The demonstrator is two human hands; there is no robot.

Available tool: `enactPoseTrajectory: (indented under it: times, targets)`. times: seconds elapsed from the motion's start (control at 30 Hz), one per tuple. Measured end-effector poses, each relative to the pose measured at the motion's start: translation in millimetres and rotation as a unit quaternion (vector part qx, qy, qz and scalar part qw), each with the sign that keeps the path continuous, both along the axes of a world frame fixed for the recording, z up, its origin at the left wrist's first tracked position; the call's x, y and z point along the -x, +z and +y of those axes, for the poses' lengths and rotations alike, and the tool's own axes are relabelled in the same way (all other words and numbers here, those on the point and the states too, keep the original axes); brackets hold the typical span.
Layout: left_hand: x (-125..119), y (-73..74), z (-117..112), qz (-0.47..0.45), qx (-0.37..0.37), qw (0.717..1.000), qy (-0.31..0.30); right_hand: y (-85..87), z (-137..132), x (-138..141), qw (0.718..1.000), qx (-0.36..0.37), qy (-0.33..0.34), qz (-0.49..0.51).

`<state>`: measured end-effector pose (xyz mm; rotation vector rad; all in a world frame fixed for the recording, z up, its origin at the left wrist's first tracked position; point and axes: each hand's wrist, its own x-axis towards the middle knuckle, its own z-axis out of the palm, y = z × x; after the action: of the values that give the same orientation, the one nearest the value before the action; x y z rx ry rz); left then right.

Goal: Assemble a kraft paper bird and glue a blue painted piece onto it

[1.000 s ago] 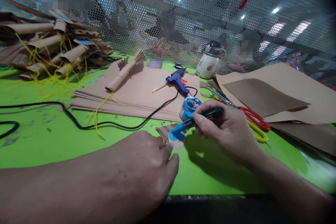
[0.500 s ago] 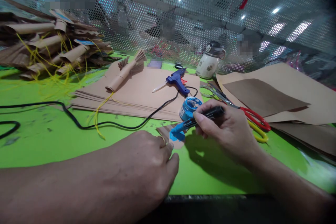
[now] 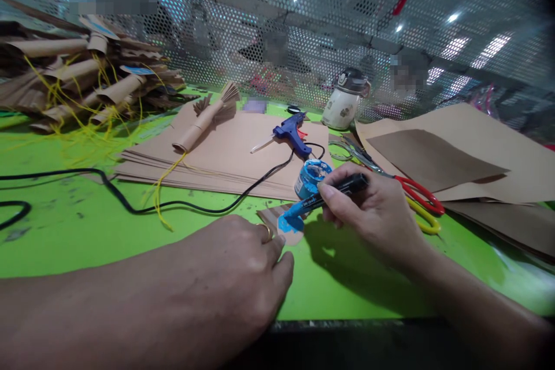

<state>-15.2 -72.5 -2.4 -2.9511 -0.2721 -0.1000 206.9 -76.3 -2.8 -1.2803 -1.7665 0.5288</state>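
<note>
In my right hand (image 3: 377, 211) is a black marker pen (image 3: 356, 184), gripped between thumb and fingers and slanting down to the left. Its lower end is coated in blue paint and touches a small brown paper piece (image 3: 292, 238) with a rounded end. Wet blue paint covers part of that rounded end. My left hand (image 3: 247, 272), with a ring on one finger, holds the paper down on the green table; the fingers are bent and partly hidden behind the hand. An open jar of blue paint (image 3: 304, 178) stands just beyond the pen.
A blue glue gun (image 3: 291, 133) and a rolled paper piece with yellow string (image 3: 197, 130) lie on stacked brown paper (image 3: 255, 124). Scissors (image 3: 418, 193) are right of my hand. A bottle (image 3: 342, 104) stands behind. Paper rolls (image 3: 117, 89) are piled at left. A black cord (image 3: 203, 208) crosses the table.
The pen's painted end has moved slightly over the rounded end of the paper. My left hand stays on the paper, and the whole view has shifted a little.
</note>
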Motion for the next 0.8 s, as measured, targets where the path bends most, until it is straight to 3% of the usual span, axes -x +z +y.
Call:
enactPoseTrajectory:
  times: [0.37, 0.8]
  targets:
    - [-3.3, 4.2, 0.8, 0.045, 0.001, 0.999, -0.006, 1.4, -1.3, 0.0, 1.0, 0.006, 0.005, 0.002]
    - [-2.9, 2.2, 1.0, 0.018, -0.005, 1.0, -0.006, 2.6, -1.3, -1.1, 1.0, 0.003, -0.007, 0.002]
